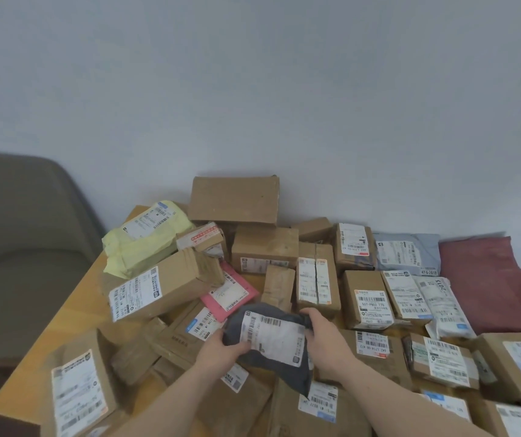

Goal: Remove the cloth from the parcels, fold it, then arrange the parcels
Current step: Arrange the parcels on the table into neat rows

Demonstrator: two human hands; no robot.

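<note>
Both hands hold a dark grey mailer bag (268, 361) with a white label, lifted a little above the pile. My left hand (221, 350) grips its left edge and my right hand (325, 337) grips its right edge. Several cardboard parcels cover the wooden table (63, 313), among them a large box (234, 201) at the back, a yellow bag (142, 241) and a pink envelope (230, 291). The dark red cloth (492, 279) lies folded flat at the right, against the wall.
A grey-brown chair (22, 247) stands left of the table. Rows of labelled boxes (366, 299) fill the right half up to the pale wall. The table's left edge runs diagonally from back to front.
</note>
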